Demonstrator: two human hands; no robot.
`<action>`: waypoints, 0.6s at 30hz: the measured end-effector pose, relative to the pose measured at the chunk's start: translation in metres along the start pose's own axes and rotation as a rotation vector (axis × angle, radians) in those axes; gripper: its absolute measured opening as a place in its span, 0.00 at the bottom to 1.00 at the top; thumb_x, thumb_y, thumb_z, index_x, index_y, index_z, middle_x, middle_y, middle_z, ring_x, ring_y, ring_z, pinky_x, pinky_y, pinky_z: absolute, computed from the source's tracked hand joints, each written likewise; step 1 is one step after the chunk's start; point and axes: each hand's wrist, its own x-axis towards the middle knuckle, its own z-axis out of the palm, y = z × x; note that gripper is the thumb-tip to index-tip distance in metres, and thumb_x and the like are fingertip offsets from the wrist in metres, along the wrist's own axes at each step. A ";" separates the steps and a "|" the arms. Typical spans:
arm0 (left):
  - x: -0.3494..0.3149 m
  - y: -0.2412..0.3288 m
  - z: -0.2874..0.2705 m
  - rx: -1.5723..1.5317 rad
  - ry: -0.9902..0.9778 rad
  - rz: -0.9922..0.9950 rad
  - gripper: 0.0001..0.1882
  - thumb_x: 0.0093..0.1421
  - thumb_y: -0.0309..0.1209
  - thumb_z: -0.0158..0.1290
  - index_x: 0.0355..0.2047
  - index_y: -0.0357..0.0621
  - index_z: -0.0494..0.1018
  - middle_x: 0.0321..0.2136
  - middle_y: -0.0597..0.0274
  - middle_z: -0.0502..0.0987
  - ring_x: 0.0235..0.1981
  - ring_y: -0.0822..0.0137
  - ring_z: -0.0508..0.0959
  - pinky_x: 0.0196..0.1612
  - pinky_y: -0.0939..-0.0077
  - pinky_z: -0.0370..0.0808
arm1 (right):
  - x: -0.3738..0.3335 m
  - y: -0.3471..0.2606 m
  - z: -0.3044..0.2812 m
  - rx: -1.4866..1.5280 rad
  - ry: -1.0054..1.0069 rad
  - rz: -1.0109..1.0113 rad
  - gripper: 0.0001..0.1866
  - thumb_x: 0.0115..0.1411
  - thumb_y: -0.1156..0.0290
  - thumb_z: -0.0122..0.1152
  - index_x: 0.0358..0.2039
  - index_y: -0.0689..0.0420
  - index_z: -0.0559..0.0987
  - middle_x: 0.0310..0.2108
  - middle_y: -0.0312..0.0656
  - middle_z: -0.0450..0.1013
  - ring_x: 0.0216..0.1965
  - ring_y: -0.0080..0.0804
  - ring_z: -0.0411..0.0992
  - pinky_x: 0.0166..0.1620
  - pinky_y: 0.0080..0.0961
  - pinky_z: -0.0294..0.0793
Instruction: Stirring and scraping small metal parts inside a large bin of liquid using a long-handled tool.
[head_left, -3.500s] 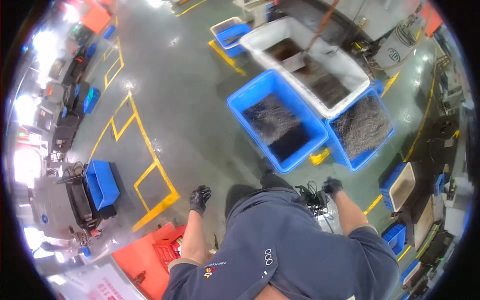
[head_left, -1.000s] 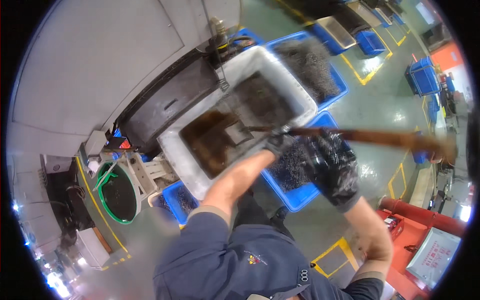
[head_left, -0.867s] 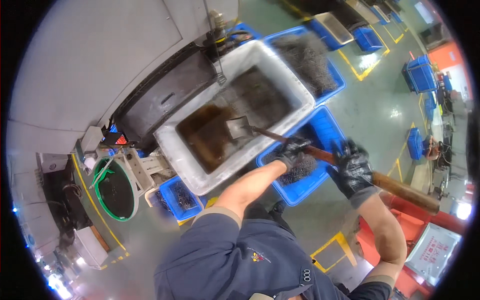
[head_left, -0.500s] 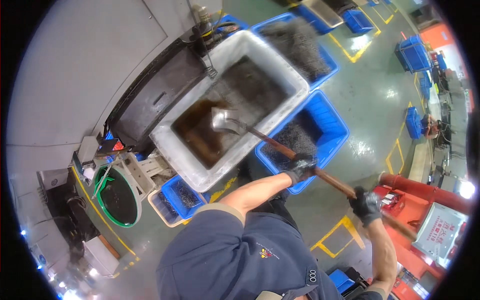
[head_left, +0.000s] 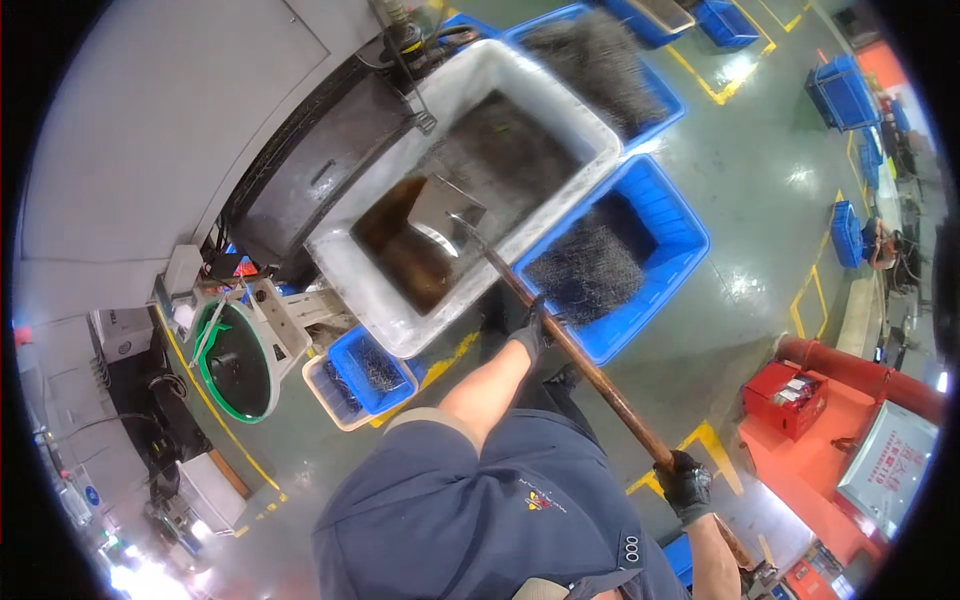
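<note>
Both my gloved hands grip the wooden handle of a shovel (head_left: pixel 608 392). My left hand (head_left: pixel 531 328) is wrapped round it nearer the blade. Farther down the shaft, at the lower right, my right hand (head_left: pixel 684 487) is closed on it. The shovel's metal blade (head_left: pixel 436 208) is inside a big pale tub (head_left: pixel 330 252), over brownish liquid and a dark grainy mass; whether it touches them I cannot tell. Against the tub's right side stands a blue crate (head_left: pixel 680 225) partly filled with small dark thin pieces (head_left: pixel 590 270).
Another blue crate (head_left: pixel 665 118) heaped with dark pieces stands behind. Left of me are a small blue basket (head_left: pixel 375 398) and a green-rimmed round bin (head_left: pixel 270 370). A dark metal trough (head_left: pixel 310 185) borders the tub. A red box (head_left: pixel 783 400) is at the right.
The shovel's angle has changed, its handle now sloping more steeply toward me. Both hands have moved left and downward in view, and the blade shows larger and turned in the tub.
</note>
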 end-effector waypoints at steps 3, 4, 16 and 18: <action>0.029 -0.019 0.000 0.527 -0.200 0.112 0.28 0.61 0.58 0.45 0.50 0.53 0.70 0.40 0.57 0.74 0.45 0.57 0.72 0.52 0.61 0.70 | -0.001 0.042 0.024 0.039 0.112 -0.060 0.17 0.49 0.59 0.67 0.37 0.51 0.79 0.26 0.48 0.76 0.31 0.49 0.76 0.31 0.45 0.73; 0.044 -0.017 -0.002 0.479 -0.271 0.071 0.27 0.61 0.57 0.44 0.50 0.52 0.70 0.37 0.57 0.74 0.41 0.57 0.73 0.50 0.61 0.72 | 0.001 0.056 0.035 -0.055 0.195 -0.050 0.18 0.49 0.59 0.67 0.39 0.51 0.79 0.25 0.47 0.76 0.30 0.48 0.76 0.31 0.45 0.73; 0.050 0.003 -0.019 1.520 -1.050 0.974 0.28 0.64 0.56 0.38 0.52 0.49 0.68 0.46 0.61 0.73 0.48 0.58 0.70 0.52 0.62 0.70 | 0.020 0.224 0.090 -0.297 0.351 0.019 0.15 0.48 0.56 0.66 0.32 0.52 0.80 0.28 0.46 0.77 0.34 0.47 0.76 0.37 0.43 0.75; 0.043 -0.017 -0.012 1.351 -0.954 0.797 0.24 0.62 0.54 0.40 0.47 0.50 0.68 0.43 0.62 0.73 0.45 0.60 0.71 0.50 0.63 0.70 | 0.025 0.231 0.073 -0.251 0.594 -0.035 0.14 0.49 0.56 0.65 0.31 0.52 0.80 0.28 0.46 0.77 0.34 0.47 0.77 0.38 0.42 0.75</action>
